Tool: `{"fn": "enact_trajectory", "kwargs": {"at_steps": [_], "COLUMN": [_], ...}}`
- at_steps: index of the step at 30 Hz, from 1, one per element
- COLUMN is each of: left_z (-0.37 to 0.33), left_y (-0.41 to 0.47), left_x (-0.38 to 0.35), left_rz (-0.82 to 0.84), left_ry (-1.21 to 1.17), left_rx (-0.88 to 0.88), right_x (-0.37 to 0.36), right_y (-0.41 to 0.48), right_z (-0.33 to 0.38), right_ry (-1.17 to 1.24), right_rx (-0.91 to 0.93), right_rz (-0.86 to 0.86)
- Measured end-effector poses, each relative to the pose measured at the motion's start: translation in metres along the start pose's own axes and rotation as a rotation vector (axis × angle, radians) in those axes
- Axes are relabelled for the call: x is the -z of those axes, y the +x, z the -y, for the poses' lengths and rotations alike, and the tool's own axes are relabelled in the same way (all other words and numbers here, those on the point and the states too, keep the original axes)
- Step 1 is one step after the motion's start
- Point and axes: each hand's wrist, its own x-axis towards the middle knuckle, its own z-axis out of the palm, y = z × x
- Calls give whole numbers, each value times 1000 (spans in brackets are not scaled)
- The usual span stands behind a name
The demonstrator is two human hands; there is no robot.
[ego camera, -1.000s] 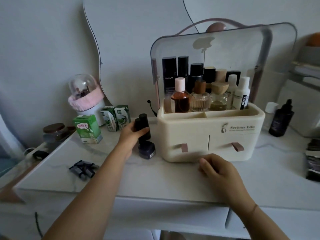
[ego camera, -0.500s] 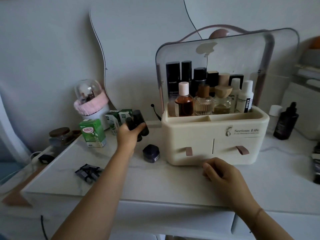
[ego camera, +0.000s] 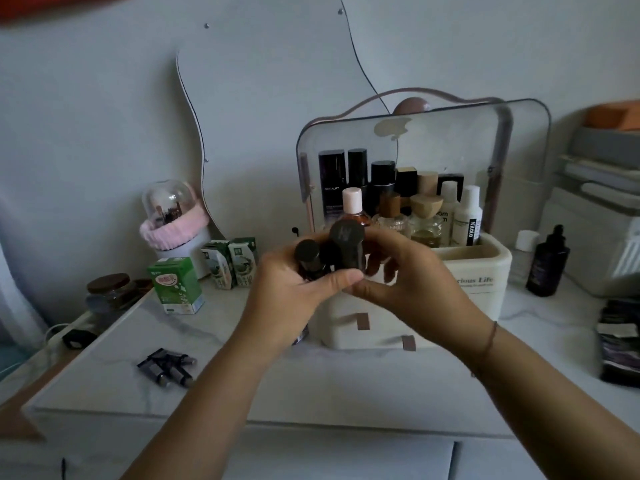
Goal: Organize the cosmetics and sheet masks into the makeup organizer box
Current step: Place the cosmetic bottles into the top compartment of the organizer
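Cosmetic tubes (ego camera: 346,251) sit clamped in left hand (ego camera: 284,299) fingers; right hand (ego camera: 412,285) fingers curl round them, before organizer box (ego camera: 481,268).

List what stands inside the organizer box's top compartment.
Upright in the organizer box: tall black tubes behind, an amber bottle, glass perfume bottles and white bottles. The left hand, right hand and held dark tubes hide the front left.

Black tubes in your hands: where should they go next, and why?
Probably set them in the front compartment of the organizer box: the left hand grips the dark tubes, the right hand holds one, the lid is open, bottles fill the back row.
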Motion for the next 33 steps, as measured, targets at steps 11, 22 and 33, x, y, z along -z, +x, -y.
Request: {"fn": "enact_trajectory", "kwargs": {"at_steps": [11,22,33], "left_z": [39,57,64], "left_y": [71,71,52], "left_x": [-33,-31,-18], "left_rz": [136,48,-90], "left_ry": [4,256,183], "left_rx": [215,186,142], "right_x": [15,9,12], "right_y": [40,46,40], "right_z": [-49,-57,-53], "right_ry": [-149,-223,-272], "right_rx": [-151,-206,-225], "right_rz": [-14,23,45]}}
